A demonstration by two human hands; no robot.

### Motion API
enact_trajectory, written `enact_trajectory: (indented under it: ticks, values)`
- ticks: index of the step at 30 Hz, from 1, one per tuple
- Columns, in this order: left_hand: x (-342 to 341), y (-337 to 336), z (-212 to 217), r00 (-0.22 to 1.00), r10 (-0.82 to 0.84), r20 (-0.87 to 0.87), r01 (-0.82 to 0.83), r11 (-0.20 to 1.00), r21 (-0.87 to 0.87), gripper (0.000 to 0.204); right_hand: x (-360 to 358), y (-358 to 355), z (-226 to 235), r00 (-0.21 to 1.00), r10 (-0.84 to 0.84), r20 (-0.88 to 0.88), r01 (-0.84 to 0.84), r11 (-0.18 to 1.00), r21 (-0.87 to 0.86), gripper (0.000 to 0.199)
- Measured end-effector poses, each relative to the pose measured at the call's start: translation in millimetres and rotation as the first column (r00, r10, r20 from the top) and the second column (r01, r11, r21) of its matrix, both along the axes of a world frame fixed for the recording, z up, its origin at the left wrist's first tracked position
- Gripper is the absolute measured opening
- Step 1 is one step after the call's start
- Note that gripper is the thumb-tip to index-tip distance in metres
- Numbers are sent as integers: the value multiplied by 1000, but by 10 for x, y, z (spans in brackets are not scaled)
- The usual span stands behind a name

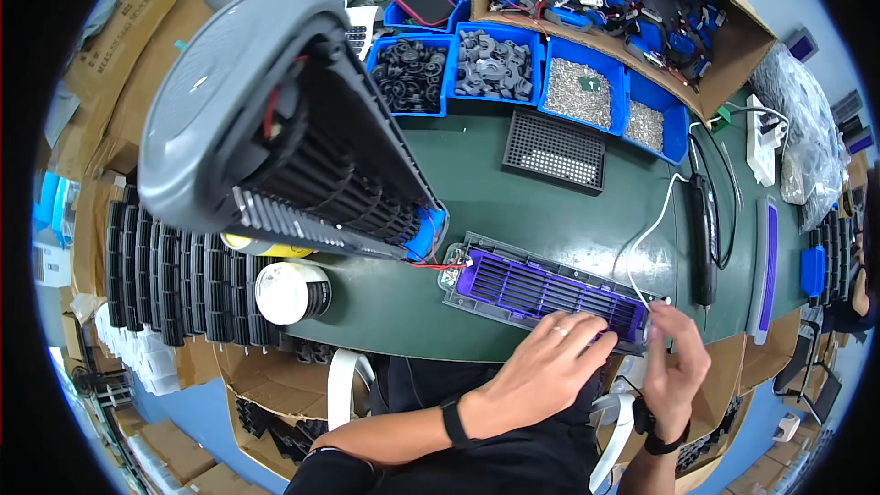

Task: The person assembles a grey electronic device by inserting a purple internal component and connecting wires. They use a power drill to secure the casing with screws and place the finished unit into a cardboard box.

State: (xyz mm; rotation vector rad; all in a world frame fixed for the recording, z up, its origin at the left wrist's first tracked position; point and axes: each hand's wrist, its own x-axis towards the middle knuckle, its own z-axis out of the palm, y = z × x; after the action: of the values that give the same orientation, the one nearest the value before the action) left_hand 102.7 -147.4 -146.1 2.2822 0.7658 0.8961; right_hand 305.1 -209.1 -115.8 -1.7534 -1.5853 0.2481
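A long grey panel with a purple slatted grille (550, 290) lies on the green table in front of me. My left hand (557, 357) rests over its right half, palm down, fingers draped on the near edge. At the panel's right end my right hand (674, 362) pinches a white cable (634, 252) near its end, between thumb and index finger. A small green circuit board (451, 280) sits at the panel's left end. Red and black wires run from there to a tall grey fan-like housing (266, 110), which is tilted, its dark ribbed inside showing.
Blue bins (410, 110) of small dark parts and screws line the back, below a cardboard box (747, 32) of blue-and-black parts. A black perforated tray (555, 151), an electric screwdriver (703, 238), a white tub (284, 295) and stacked black ribbed rollers (170, 266) stand around.
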Motion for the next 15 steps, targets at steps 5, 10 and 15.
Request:
enact_trajectory:
  ticks: [5, 10, 15]
  values:
    - [-584, 149, 128, 967, 247, 53, -250, 967, 46, 29, -286, 176, -62, 986, 165, 33, -166, 985, 41, 21]
    - [-1018, 488, 47, 860, 509, -35, -505, 859, 86, 26, -554, 419, -86, 928, 372, 25, -373, 928, 26, 29]
    - [-1053, 573, -17, 845, 531, -64, -535, 843, -65, 30, -739, 657, -86, 862, 506, 29, -489, 846, -211, 53]
